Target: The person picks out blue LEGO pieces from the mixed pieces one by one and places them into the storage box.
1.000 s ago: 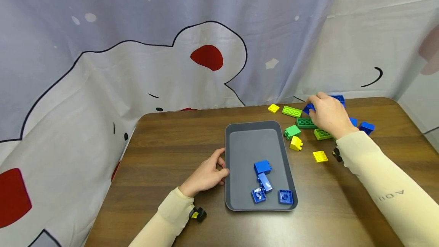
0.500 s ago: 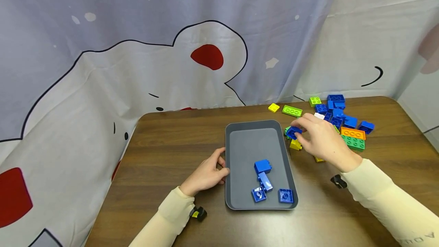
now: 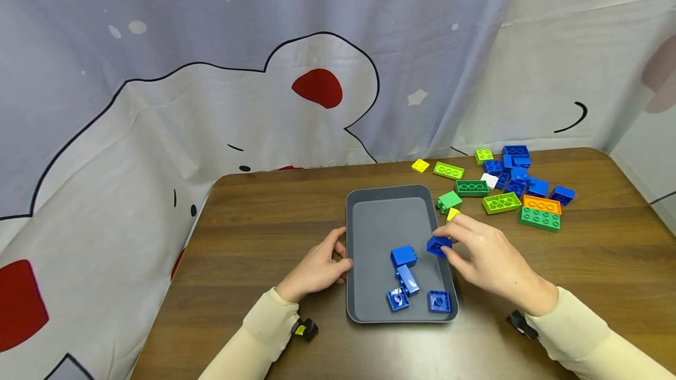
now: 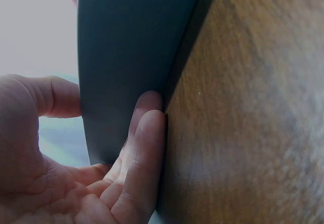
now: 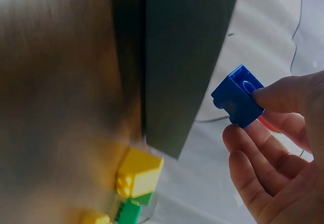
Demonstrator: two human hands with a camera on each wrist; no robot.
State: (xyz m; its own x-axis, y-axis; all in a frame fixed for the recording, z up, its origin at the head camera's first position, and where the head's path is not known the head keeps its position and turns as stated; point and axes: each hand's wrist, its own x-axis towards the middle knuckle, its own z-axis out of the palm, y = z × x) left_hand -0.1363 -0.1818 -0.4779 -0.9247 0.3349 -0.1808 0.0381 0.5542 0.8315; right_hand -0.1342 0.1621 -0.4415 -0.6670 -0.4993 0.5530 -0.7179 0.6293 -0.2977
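My right hand (image 3: 483, 254) pinches a blue toy building brick (image 3: 438, 246) between thumb and fingers, over the right side of the grey tray (image 3: 369, 197). In the right wrist view the brick (image 5: 238, 96) is tilted, its hollow underside towards the thumb and its studs facing away. My left hand (image 3: 317, 267) grips the tray's left side. The left wrist view shows the thumb at the rim and the fingers (image 4: 144, 158) against the outer wall, low by the table. Inside the tray lie a blue brick (image 3: 404, 256), a narrow blue brick (image 3: 408, 280) and two square blue bricks (image 3: 398, 299) (image 3: 439, 302).
Right of the tray are a green brick (image 3: 449, 201) and a yellow brick (image 3: 452, 214), partly behind my right hand. Several blue bricks (image 3: 519, 175) are heaped at the back right, near an orange brick (image 3: 542, 204) and green bricks (image 3: 540, 219). A curtain (image 3: 211, 122) hangs behind the table (image 3: 253, 210).
My right hand has carried a blue brick from the back-right heap leftward and nearer, to above the tray's right side. My left hand and the tray have stayed in place.
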